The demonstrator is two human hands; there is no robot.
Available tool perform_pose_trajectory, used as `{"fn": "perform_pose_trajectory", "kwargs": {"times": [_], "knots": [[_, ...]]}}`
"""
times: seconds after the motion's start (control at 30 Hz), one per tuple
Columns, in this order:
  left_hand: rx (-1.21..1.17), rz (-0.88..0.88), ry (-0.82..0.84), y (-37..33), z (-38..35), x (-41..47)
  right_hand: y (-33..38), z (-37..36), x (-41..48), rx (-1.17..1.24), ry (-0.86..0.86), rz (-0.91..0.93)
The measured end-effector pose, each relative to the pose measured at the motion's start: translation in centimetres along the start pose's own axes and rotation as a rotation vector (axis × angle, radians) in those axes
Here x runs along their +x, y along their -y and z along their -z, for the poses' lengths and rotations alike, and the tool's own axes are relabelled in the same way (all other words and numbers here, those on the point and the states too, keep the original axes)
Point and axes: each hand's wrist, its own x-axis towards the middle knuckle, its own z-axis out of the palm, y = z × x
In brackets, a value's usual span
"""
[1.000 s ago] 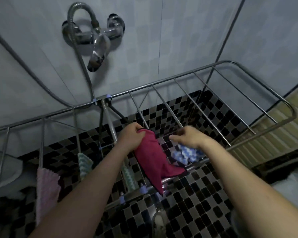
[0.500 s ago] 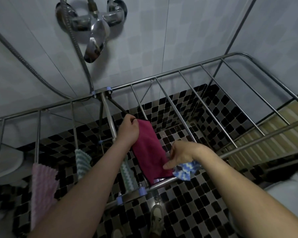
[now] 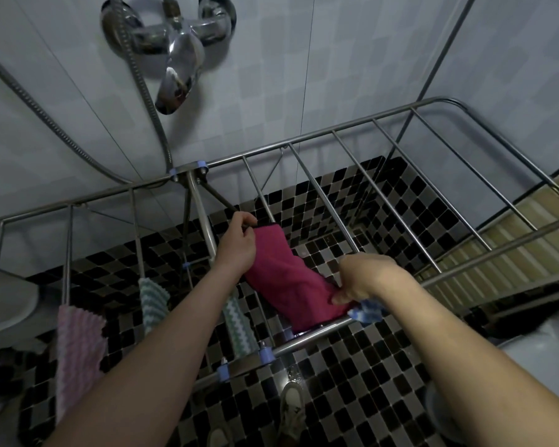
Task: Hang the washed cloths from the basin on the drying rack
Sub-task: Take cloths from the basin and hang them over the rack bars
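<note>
Tiled bathroom: left hand (image 3: pixel 236 246) and right hand (image 3: pixel 365 279) pinch magenta cloth (image 3: pixel 284 279) across drying rack (image 3: pixel 317 335), striped cloths (image 3: pixel 152 301) alongside.

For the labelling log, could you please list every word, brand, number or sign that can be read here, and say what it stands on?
No text can be read anywhere in this view.
The tap, the drying rack, the magenta cloth and the pink cloth show no lettering.
The shoe is too dim to tell whether it carries a mark.
</note>
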Motion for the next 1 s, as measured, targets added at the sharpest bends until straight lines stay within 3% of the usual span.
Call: {"fn": "perform_pose_trajectory", "kwargs": {"times": [0.1, 0.37, 0.7, 0.9, 1.0], "knots": [[0.041, -0.028, -0.017, 0.0, -0.2, 0.2, 0.9, -0.8, 0.4, 0.088, -0.124, 0.012], [0.044, -0.069, 0.041, -0.9, -0.5, 0.4, 2.7, -2.8, 0.7, 0.267, -0.062, 0.153], [0.159, -0.162, 0.253, -0.2, -1.2, 1.2, 3.8, -1.7, -1.3, 0.108, -0.063, 0.11], [0.42, -0.199, 0.088, 0.3, -1.2, -1.9, 4.3, -1.8, -1.5, 0.1, -0.043, 0.014], [0.318, -0.084, 0.289, 0.4, -1.7, -4.4, 3.3, -1.4, -1.8, 0.169, -0.006, -0.003]]}}
